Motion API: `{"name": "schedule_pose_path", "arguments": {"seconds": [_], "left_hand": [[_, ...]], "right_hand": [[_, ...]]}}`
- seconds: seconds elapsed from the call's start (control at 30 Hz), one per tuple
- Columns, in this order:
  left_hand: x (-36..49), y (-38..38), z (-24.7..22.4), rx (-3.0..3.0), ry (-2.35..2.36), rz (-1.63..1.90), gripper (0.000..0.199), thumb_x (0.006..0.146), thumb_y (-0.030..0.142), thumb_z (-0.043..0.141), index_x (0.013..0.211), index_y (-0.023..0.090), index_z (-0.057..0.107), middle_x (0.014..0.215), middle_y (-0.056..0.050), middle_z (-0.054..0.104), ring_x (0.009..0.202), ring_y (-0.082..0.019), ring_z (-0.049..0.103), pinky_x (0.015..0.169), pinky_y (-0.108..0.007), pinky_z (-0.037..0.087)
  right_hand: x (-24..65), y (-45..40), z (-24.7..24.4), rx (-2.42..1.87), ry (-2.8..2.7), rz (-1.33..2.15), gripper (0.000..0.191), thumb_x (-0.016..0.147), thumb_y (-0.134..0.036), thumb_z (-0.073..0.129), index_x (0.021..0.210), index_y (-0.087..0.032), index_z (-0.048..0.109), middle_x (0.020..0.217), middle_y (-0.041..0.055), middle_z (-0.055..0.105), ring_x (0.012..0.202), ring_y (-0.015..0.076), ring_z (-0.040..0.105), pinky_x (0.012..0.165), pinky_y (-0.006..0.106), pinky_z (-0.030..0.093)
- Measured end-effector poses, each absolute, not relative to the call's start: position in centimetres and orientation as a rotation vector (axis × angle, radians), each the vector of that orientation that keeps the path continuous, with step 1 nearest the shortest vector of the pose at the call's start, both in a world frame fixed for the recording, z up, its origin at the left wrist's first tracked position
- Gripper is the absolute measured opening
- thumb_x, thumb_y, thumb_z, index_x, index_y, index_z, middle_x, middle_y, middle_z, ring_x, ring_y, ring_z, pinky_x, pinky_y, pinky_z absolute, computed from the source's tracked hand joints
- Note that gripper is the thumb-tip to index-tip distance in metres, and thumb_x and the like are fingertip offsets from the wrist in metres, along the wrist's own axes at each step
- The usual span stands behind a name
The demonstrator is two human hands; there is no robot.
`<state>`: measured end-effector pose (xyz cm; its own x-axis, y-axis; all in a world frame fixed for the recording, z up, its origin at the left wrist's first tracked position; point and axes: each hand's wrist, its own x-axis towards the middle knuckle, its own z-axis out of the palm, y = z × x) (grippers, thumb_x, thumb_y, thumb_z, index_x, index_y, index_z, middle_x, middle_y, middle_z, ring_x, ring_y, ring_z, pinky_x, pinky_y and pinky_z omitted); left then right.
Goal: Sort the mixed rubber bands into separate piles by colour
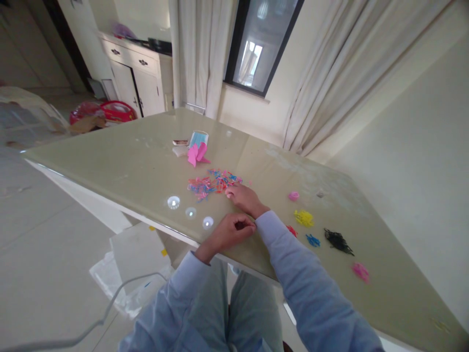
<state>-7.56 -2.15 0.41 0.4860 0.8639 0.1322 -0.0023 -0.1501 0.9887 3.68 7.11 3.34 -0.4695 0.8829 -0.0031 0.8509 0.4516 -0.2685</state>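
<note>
Coloured bands (pixel 214 184), or short strips (too small to tell which), lie loose in a mixed pile of pink, blue and red near the middle of the desk (pixel 146 151). The right hand (pixel 246 198) reaches to the pile's near edge, its fingers bent low and close together; whether they pinch a piece I cannot tell. The left hand (pixel 231 231) is curled beside the right wrist, thumb and fingers almost meeting around a dark hollow (what it holds, if anything, I cannot tell). For containers, a white cabinet (pixel 146 88) stands against the far wall, drawers shut, contents hidden, with a black pan or bowl (pixel 160 45) on top; a red basket-like thing (pixel 119 111) and clear plastic sit on the floor beyond the desk. The desktop is glossy and greenish, with round light reflections near the front edge. To the right are a yellow pile (pixel 304 218), a blue pile (pixel 313 240), a black pile (pixel 337 241), a pink pile (pixel 361 272) and red pieces (pixel 292 231) partly behind the right sleeve. A blue face mask (pixel 199 139) and a pink cutout (pixel 197 154) lie beyond the mixed pile. Pale curtains (pixel 200 54) flank a dark-framed window (pixel 262 46).
</note>
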Motion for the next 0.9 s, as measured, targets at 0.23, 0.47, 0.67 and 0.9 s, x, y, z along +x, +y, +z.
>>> {"name": "schedule_pose_path", "arguments": {"seconds": [0.23, 0.47, 0.67, 0.9], "left_hand": [[-7.4, -1.9, 0.2, 1.531, 0.798, 0.964, 0.025, 0.080, 0.036, 0.061, 0.080, 0.014, 0.072, 0.067, -0.001, 0.064, 0.059, -0.011, 0.049, 0.057, -0.024, 0.037], [-7.4, -2.0, -0.2, 1.519, 0.836, 0.986, 0.025, 0.080, 0.038, 0.062, 0.078, 0.014, 0.071, 0.066, -0.001, 0.063, 0.059, -0.012, 0.050, 0.055, -0.023, 0.037], [-7.6, -1.9, 0.0, 1.525, 0.826, 0.996, 0.025, 0.080, 0.038, 0.062, 0.080, 0.014, 0.071, 0.070, -0.002, 0.066, 0.062, -0.012, 0.054, 0.058, -0.023, 0.041], [-7.7, -2.0, 0.3, 1.545, 0.852, 1.004, 0.027, 0.080, 0.041, 0.063, 0.080, 0.015, 0.071, 0.070, -0.003, 0.068, 0.062, -0.013, 0.056, 0.059, -0.024, 0.042]], "right_hand": [[4.5, 6.7, 3.0, -1.509, -2.467, 0.362, 0.021, 0.089, -0.010, 0.047, 0.083, -0.019, 0.065, 0.101, 0.0066, 0.068, 0.094, 0.0186, 0.059, 0.083, 0.028, 0.043], [7.4, 3.4, 3.7, -1.445, -2.158, 0.536, 0.013, 0.089, -0.024, 0.055, 0.094, -0.017, 0.066, 0.093, 0.0041, 0.070, 0.071, 0.0132, 0.063, 0.070, 0.026, 0.048], [8.7, 1.1, 4.7, -1.327, -1.619, 0.935, 0.024, 0.080, -0.038, 0.066, 0.090, -0.016, 0.067, 0.070, -0.0019, 0.065, 0.051, 0.0096, 0.059, 0.050, 0.022, 0.044], [8.8, -2.3, 6.9, -1.177, -1.216, 1.139, 0.029, 0.074, -0.039, 0.077, 0.091, -0.017, 0.069, 0.074, -0.0005, 0.070, 0.054, 0.0092, 0.062, 0.050, 0.020, 0.046]]}}
